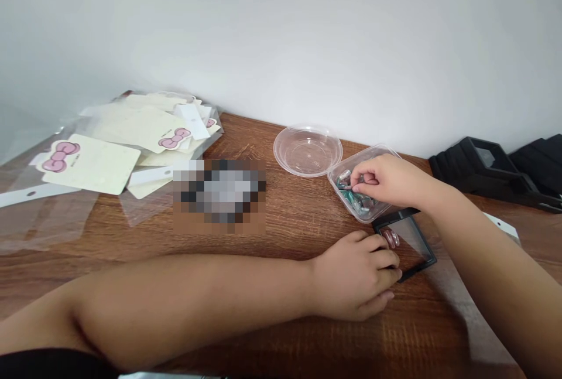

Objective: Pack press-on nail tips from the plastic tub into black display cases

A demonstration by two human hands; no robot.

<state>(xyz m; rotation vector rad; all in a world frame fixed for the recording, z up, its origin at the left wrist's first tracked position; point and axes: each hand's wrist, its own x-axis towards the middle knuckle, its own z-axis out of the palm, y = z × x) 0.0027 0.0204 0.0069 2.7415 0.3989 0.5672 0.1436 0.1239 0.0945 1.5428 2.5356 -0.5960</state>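
Observation:
My left hand (357,276) lies palm down on the table, its fingers bent over the left side of a small black frame box (432,259) with a clear film window. The thumb rests apart, below the frame. A few shiny mauve pieces, like press-on nails (392,238), lie by the fingertips at the frame. My right hand (380,180) reaches into a clear plastic tub (376,214), thumb and fingers pinched together. What they pinch is mostly hidden. Inside the tub are several small shiny silver and teal pieces (362,203).
A round clear lid (307,150) lies beside the tub. On the left is a pile of cream cards with pink bows (94,162) in clear bags. A blurred-out dark object (223,191) sits mid-table. Black frame boxes (478,162) are stacked at right, against the wall.

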